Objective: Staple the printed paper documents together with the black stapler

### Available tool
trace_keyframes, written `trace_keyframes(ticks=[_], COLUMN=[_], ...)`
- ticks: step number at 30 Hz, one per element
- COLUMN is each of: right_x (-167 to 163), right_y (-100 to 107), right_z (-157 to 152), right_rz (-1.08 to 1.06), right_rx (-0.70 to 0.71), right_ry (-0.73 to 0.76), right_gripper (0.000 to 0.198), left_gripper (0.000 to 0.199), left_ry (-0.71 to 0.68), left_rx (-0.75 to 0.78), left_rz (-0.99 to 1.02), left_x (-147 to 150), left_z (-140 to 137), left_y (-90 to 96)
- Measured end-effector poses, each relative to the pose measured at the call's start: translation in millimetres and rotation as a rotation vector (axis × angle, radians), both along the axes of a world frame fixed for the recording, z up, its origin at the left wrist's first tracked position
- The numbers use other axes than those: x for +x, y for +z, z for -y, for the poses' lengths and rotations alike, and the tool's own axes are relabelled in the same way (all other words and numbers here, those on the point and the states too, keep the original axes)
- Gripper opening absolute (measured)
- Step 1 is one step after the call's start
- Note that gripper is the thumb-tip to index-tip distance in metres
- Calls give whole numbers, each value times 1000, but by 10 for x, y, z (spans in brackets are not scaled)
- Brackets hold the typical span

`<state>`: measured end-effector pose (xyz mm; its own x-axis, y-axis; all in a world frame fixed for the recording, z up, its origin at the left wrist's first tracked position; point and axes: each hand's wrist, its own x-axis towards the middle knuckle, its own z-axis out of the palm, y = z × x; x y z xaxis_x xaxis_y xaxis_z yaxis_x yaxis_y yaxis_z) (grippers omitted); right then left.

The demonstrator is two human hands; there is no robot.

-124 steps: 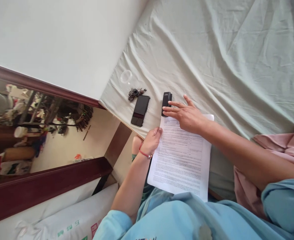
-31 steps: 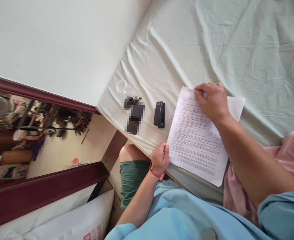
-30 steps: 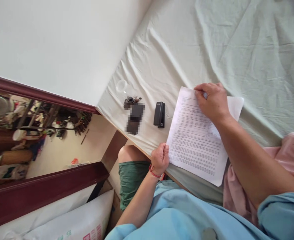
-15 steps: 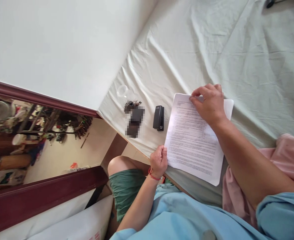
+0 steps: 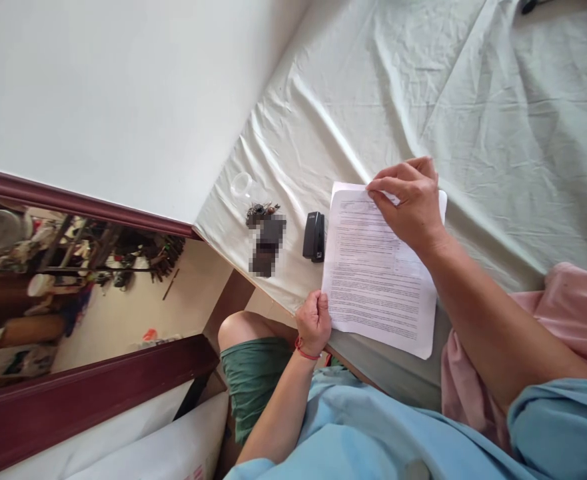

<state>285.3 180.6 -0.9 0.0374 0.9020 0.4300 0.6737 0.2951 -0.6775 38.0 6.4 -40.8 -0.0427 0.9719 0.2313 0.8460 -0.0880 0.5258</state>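
Note:
Printed sheets of paper [image 5: 373, 280] with rounded corners lie in front of me, a second sheet's edge showing past the top one. My left hand [image 5: 314, 322], a red string round its wrist, is closed on the lower left edge of the sheets. At the top edge my right hand [image 5: 408, 200] pinches the paper between thumb and fingers. Just left of the sheets a black stapler [image 5: 314, 237] rests on the pale green cloth [image 5: 473, 133].
Left of the stapler are a bunch of keys [image 5: 262, 212], a clear plastic cup-like item [image 5: 242, 185] and a blurred dark object [image 5: 268, 247]. A white wall [image 5: 98, 87] rises at left. Pink fabric [image 5: 563, 300] lies at right. Dark red wooden frames [image 5: 93, 400] border the floor.
The sheets have shifted a little left and up, and the top sheet's edge now sits below the one behind it. My right hand has moved slightly left along the top edge.

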Motion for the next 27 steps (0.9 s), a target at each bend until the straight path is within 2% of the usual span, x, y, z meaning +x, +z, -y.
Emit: trace_keyframes(ticks=[3,7,11,13,19,21,25,27], right_x=[40,183,375,461,737,832,883,828], right_y=[55,88,119,150,342,428,503,426], right_z=[5,-31,-85,-101,-75,-29,68,61], right_rz=[-52,-90,-59,-109,-205,-268,-557,-554], right_rx=[-3,-132,-355,-462,-646,-688,-805,-762], right_ry=[62,193,58,-9,-111,-13,493,506], right_gripper=[19,20,49,62,70,73,78,66], left_gripper=[37,44,45,44,43,42,37,35], left_ry=[29,60,85,90,92,86,71,72], left_rx=[-19,-34,-39,-35,-54,-51,-42,-32], left_rz=[-7,-5,10,18,8,8,16,9], left_x=[-2,1,8,10,-4,-10,-18,-19], left_z=[2,1,2,4,9,9,9,8], left_y=[3,15,20,17,7,10,7,-1])
